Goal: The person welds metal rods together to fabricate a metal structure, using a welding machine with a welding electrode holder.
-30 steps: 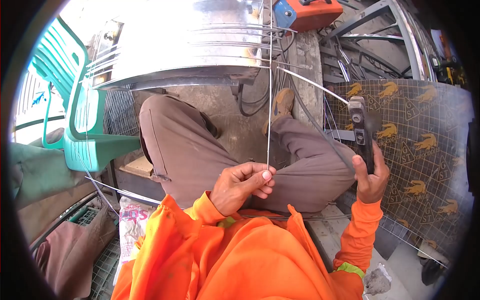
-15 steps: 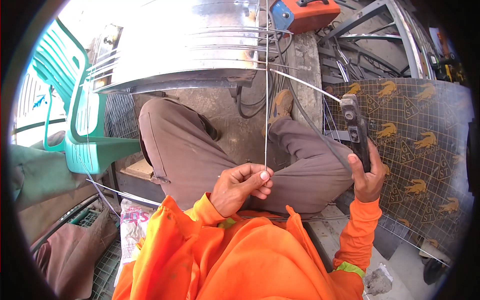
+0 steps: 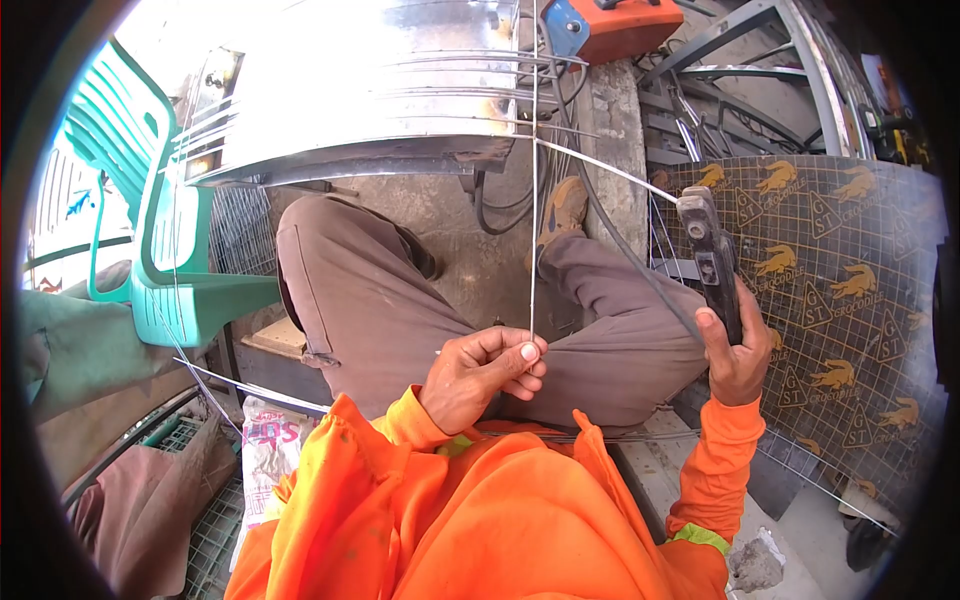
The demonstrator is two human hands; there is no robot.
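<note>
My left hand (image 3: 485, 370) pinches the lower end of a thin metal rod (image 3: 534, 250) between thumb and fingers. The rod runs away from me, past the right edge of a shiny sheet-metal worktop (image 3: 360, 95). In my right hand (image 3: 738, 350) is a black electrode holder (image 3: 714, 255), its worn jaw pointing forward. A pale welding electrode (image 3: 610, 171) is clamped in that jaw and slants left, its tip overlapping the thin rod beside the worktop's near right corner. Several thin metal rods (image 3: 450, 92) lie across the worktop.
An orange and blue welding machine (image 3: 615, 32) stands ahead, with dark cables (image 3: 605, 215) trailing near my right leg. Left is a green plastic chair (image 3: 170, 290). A printed dark board (image 3: 820, 300) lies right, below metal frames (image 3: 735, 45). A plastic sack (image 3: 265, 450) sits near my left side.
</note>
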